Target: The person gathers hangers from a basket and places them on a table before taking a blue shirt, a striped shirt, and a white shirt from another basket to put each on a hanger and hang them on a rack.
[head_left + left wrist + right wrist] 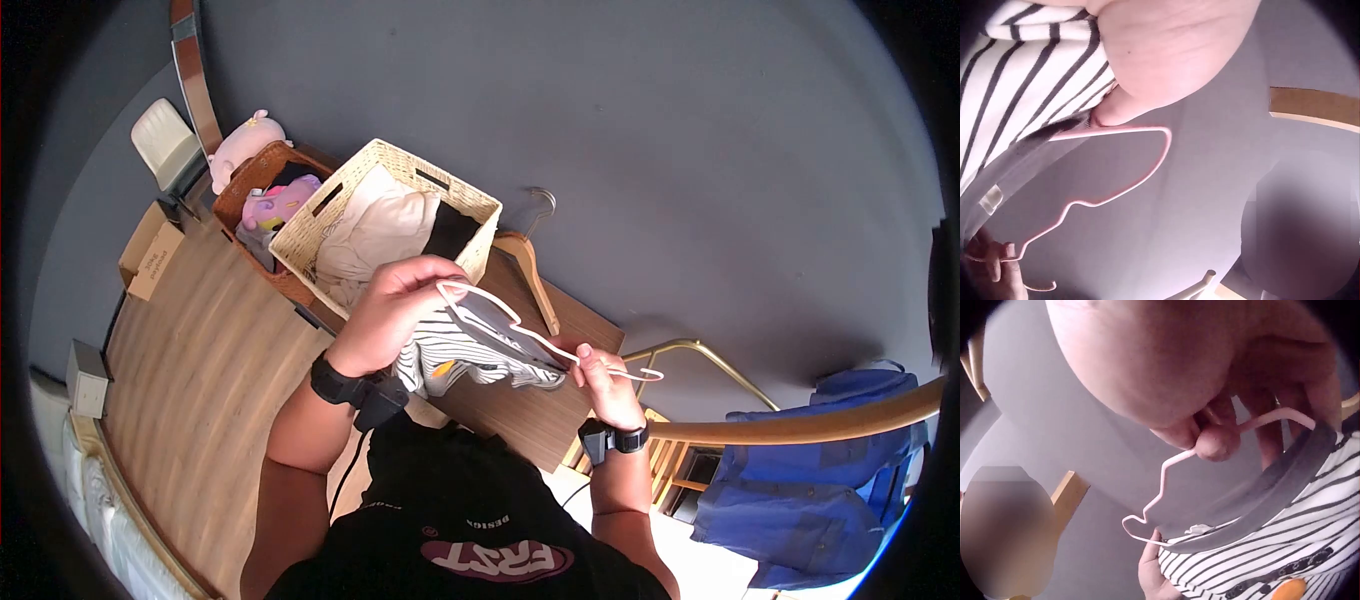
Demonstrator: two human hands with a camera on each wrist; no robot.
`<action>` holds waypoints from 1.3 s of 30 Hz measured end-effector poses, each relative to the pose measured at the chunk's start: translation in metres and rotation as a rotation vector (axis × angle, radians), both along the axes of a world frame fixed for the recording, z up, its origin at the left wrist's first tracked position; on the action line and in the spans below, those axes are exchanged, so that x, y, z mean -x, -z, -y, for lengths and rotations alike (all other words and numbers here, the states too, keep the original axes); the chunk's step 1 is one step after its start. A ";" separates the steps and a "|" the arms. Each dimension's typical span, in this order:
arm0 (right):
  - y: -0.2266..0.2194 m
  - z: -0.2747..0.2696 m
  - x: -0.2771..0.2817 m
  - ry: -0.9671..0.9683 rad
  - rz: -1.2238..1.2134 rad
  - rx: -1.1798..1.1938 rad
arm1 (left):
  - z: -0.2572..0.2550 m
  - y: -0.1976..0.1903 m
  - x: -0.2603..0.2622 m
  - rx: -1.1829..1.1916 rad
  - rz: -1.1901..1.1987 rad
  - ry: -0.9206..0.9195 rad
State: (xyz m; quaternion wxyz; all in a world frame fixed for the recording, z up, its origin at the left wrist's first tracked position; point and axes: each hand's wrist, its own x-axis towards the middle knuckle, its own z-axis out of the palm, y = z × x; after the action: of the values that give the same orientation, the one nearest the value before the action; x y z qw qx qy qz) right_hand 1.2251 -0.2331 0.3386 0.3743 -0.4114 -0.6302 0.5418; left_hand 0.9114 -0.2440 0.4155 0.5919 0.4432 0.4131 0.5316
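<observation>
Near a cream basket point(488, 234) of pale cloth point(385, 215), the left hand point(398, 307) grips a striped shirt point(480, 356), the right hand point(608, 387) a pink hanger point(1129, 130).

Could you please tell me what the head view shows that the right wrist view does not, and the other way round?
Only the head view shows the cream basket, the brown basket, the lilac plush toy and the blue fabric. Only the right wrist view shows a blurred oval. Both show the pink hanger, the striped garment, its orange patch, the left hand and the right hand.
</observation>
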 end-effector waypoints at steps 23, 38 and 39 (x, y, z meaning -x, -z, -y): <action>-0.002 0.002 -0.035 0.136 0.025 0.189 | 0.012 -0.007 0.005 -0.071 -0.123 -0.079; -0.010 0.014 -0.047 0.131 0.228 0.135 | 0.022 -0.002 -0.008 -0.205 -0.322 -0.091; -0.012 0.015 -0.045 0.108 0.252 0.100 | 0.024 -0.005 -0.011 -0.272 -0.400 -0.088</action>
State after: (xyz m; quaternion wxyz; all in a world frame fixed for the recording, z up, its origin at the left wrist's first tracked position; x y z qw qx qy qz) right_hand 1.2705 -0.2480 0.3508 0.3002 -0.5275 -0.6213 0.4956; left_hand 0.9221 -0.2677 0.4208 0.4096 0.5968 0.4656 0.5093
